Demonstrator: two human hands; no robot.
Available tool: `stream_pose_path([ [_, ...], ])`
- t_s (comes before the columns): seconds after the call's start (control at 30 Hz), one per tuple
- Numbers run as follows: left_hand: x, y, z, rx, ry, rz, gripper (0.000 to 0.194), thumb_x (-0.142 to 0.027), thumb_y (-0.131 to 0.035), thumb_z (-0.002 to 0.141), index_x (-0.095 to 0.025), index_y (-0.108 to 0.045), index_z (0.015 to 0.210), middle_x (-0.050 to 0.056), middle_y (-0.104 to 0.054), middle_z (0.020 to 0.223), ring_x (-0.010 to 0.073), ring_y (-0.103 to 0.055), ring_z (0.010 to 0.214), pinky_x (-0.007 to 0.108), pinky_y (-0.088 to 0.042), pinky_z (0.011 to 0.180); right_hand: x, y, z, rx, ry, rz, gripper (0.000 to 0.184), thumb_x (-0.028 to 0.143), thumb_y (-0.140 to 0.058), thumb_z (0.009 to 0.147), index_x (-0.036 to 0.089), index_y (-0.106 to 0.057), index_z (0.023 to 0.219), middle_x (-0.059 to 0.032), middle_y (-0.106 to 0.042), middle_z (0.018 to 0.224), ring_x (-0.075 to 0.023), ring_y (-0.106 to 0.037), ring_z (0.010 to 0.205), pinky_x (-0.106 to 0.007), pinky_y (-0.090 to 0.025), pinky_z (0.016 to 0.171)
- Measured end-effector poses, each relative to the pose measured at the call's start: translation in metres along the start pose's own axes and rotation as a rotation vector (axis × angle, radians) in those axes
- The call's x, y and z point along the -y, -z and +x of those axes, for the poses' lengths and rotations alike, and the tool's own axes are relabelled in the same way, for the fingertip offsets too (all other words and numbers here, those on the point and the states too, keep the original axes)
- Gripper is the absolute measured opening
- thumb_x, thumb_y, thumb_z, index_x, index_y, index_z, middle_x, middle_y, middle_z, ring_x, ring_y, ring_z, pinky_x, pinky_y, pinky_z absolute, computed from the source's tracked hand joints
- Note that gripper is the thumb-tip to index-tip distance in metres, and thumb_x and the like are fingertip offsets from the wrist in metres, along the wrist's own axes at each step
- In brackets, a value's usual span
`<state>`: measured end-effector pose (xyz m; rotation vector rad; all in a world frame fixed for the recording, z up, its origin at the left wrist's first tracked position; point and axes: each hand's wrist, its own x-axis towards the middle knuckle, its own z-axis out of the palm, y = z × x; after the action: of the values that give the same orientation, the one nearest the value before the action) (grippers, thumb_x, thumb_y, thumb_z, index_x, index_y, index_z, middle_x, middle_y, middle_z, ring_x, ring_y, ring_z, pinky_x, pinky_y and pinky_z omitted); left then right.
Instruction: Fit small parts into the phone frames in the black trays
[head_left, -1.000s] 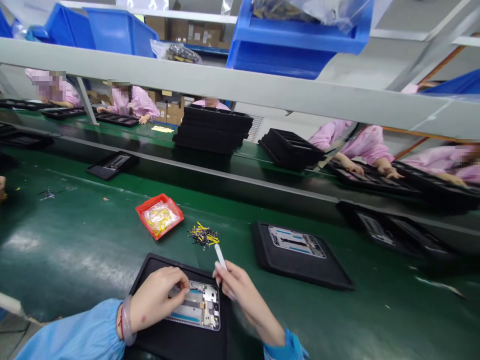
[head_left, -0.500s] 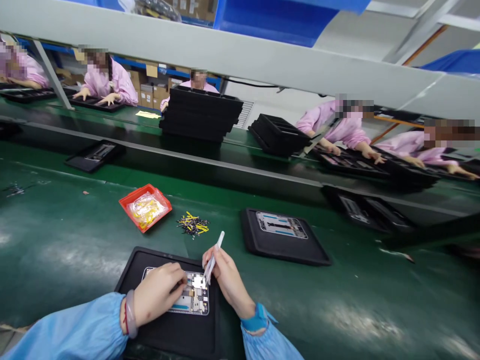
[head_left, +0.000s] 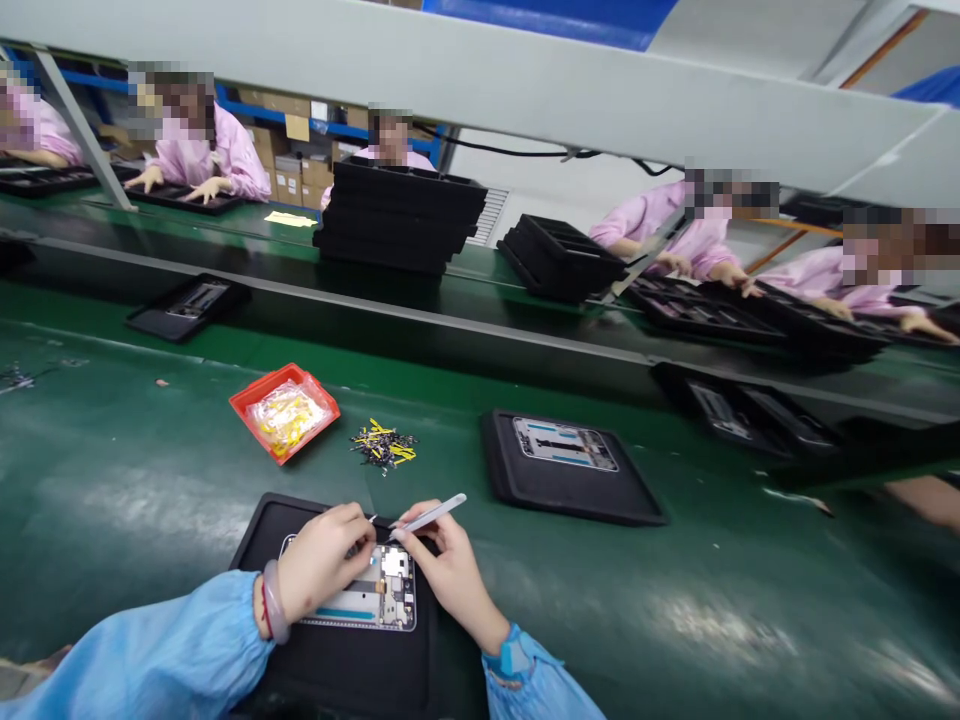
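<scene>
Long green workbench (head_left: pixel 187 480), smooth, glossy in patches, running across in front of the worker. Nearest the worker, a flat black rectangular tray (head_left: pixel 352 665), matte, rounded corners. A second matte black rectangular tray (head_left: pixel 570 490) sits well apart, to the right, bearing a similar frame.

On the near tray: silver-rimmed rectangular phone frame (head_left: pixel 397 590), blue strips and metal-shielded board showing. It lies between the hands; left hand (head_left: pixel 322 570) covers much of its left part, right hand (head_left: pixel 450 575) at its upper right corner.

Left: fingers curled, thumb and forefinger close together; cannot tell whether anything is pinched. Right: thumb and fingers closed on slim pale-grey tweezers (head_left: pixel 442 508), blunt end up to the right, tips near the left fingertips.

Beyond: angular red plastic bin (head_left: pixel 262 384), clear crinkled bag of yellow pieces inside. Just beside it, loose heap of thin black and yellow strips (head_left: pixel 384 447).
</scene>
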<state>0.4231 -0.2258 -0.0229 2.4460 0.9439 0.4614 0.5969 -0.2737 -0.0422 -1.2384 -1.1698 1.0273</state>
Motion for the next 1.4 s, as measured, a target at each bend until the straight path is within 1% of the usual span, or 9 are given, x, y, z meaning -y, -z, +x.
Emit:
stream_pose_path([
  [0.3, -0.001, 0.0, 0.001, 0.004, 0.018, -0.049, 0.016, -0.007, -0.051, 0.079, -0.018, -0.06, 0.07, -0.002, -0.052, 0.068, 0.0129, -0.053, 0.063, 0.02, -0.044, 0.06, 0.005, -0.002, -0.001, -0.018, 0.068, -0.082, 0.01, 0.027, -0.067, 0.077, 0.02, -0.06, 0.076, -0.0022, -0.067, 0.071, -0.0173, -0.067, 0.065, -0.025, -0.054, 0.062],
  [0.53, 0.002, 0.001, 0.002, 0.008, 0.059, -0.133, 0.015, -0.011, -0.052, 0.079, -0.018, -0.062, 0.072, 0.0, -0.055, 0.075, 0.0129, -0.055, 0.065, 0.022, -0.047, 0.065, 0.005, -0.003, -0.002, -0.011, 0.156, -0.173, 0.01, 0.027, -0.064, 0.08, 0.02, -0.06, 0.074, -0.0029, -0.067, 0.069, -0.0175, -0.066, 0.064, -0.025, -0.054, 0.06],
  [0.7, 0.006, 0.0, -0.001, -0.018, 0.0, -0.129, 0.013, -0.008, -0.056, 0.078, -0.018, -0.064, 0.074, 0.001, -0.057, 0.079, 0.0148, -0.058, 0.075, 0.023, -0.047, 0.069, 0.006, -0.004, -0.003, -0.002, 0.245, -0.282, 0.012, 0.025, -0.06, 0.084, 0.02, -0.06, 0.073, -0.0029, -0.067, 0.069, -0.0175, -0.064, 0.064, -0.026, -0.052, 0.061],
  [0.8, 0.008, -0.001, -0.003, -0.063, -0.077, -0.067, 0.014, -0.007, -0.059, 0.08, -0.019, -0.064, 0.076, 0.0, -0.061, 0.081, 0.0148, -0.058, 0.077, 0.024, -0.046, 0.071, 0.006, -0.004, -0.003, 0.005, 0.28, -0.316, 0.013, 0.026, -0.058, 0.086, 0.02, -0.06, 0.074, -0.0032, -0.066, 0.069, -0.018, -0.064, 0.065, -0.027, -0.051, 0.061],
  [0.93, 0.009, -0.006, -0.006, -0.112, -0.19, 0.091, 0.012, -0.01, -0.061, 0.083, -0.02, -0.064, 0.077, -0.002, -0.064, 0.079, 0.0136, -0.057, 0.072, 0.024, -0.044, 0.068, 0.003, -0.005, -0.004, -0.019, 0.335, -0.341, 0.017, 0.031, -0.057, 0.089, 0.021, -0.06, 0.075, -0.0033, -0.065, 0.068, -0.0185, -0.063, 0.063, -0.027, -0.051, 0.06],
  [1.03, 0.007, -0.012, -0.009, -0.146, -0.223, 0.256, 0.01, -0.015, -0.061, 0.087, -0.019, -0.062, 0.077, -0.002, -0.063, 0.078, 0.014, -0.056, 0.07, 0.025, -0.043, 0.062, 0.0, -0.005, -0.005, -0.039, 0.394, -0.373, 0.019, 0.033, -0.056, 0.09, 0.021, -0.059, 0.076, -0.0029, -0.064, 0.068, -0.0184, -0.062, 0.063, -0.026, -0.051, 0.06],
  [1.13, 0.002, -0.015, -0.014, -0.137, -0.251, 0.399, 0.008, -0.019, -0.064, 0.087, -0.017, -0.059, 0.081, -0.001, -0.063, 0.08, 0.0146, -0.056, 0.07, 0.025, -0.042, 0.057, -0.001, -0.004, -0.007, -0.024, 0.456, -0.407, 0.015, 0.03, -0.054, 0.092, 0.022, -0.058, 0.08, -0.0018, -0.064, 0.07, -0.0173, -0.062, 0.065, -0.024, -0.05, 0.062],
  [1.27, -0.001, -0.014, -0.018, -0.119, -0.276, 0.445, 0.01, -0.024, -0.065, 0.087, -0.016, -0.058, 0.087, -0.001, -0.064, 0.085, 0.0143, -0.058, 0.073, 0.025, -0.043, 0.056, 0.001, -0.004, -0.008, 0.004, 0.507, -0.443, 0.011, 0.026, -0.053, 0.093, 0.023, -0.057, 0.083, -0.0015, -0.063, 0.071, -0.0174, -0.062, 0.067, -0.024, -0.051, 0.063],
  [1.4, 0.0, -0.013, -0.019, -0.154, -0.286, 0.439, 0.009, -0.024, -0.064, 0.088, -0.016, -0.058, 0.086, 0.0, -0.064, 0.084, 0.0143, -0.058, 0.072, 0.023, -0.042, 0.054, 0.003, -0.004, -0.007, 0.0, 0.518, -0.449, 0.012, 0.027, -0.051, 0.093, 0.023, -0.056, 0.083, -0.002, -0.063, 0.071, -0.0183, -0.062, 0.067, -0.025, -0.051, 0.062],
])
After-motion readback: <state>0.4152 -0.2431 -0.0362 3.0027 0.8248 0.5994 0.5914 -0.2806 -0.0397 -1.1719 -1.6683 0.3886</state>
